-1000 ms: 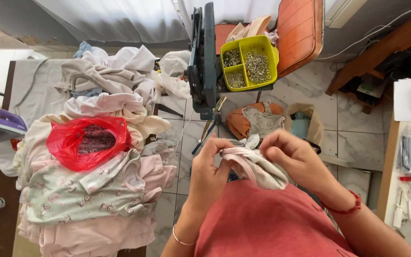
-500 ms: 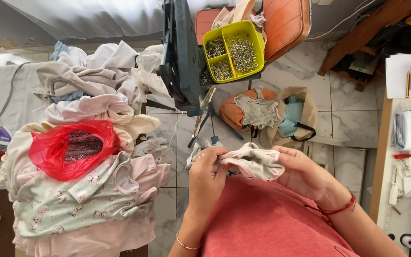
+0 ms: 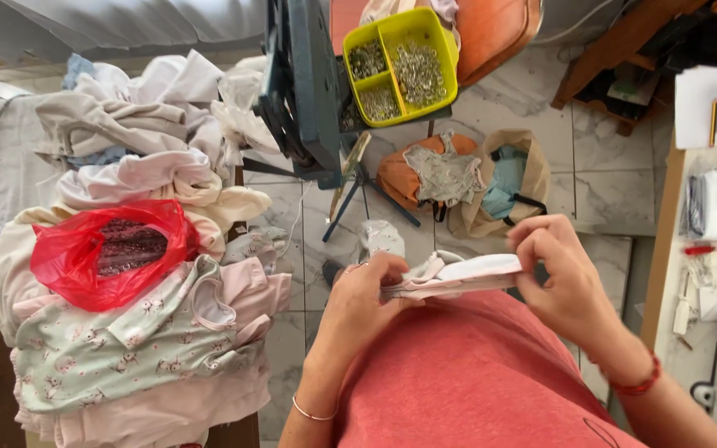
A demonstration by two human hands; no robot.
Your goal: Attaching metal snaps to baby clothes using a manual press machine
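Note:
A small pale pink and white garment (image 3: 458, 274) is stretched flat between my two hands, just above my lap in a coral red shirt. My left hand (image 3: 367, 303) pinches its left end with thumb and fingers. My right hand (image 3: 562, 278) grips its right end, a red string bracelet on that wrist. A thin bangle sits on my left wrist. The garment's lower part is hidden behind my hands.
A pile of baby clothes (image 3: 126, 348) with a red plastic bag (image 3: 105, 253) lies on the table at left. Ahead stands a dark press machine (image 3: 300, 91) with a yellow tray of metal snaps (image 3: 400, 62). Bags of cloth (image 3: 466, 178) sit on the tiled floor. A cluttered bench (image 3: 715, 232) is at right.
My hands have drawn apart, pulling the bunched garment out into a flat strip. The view has tilted down and shifted slightly.

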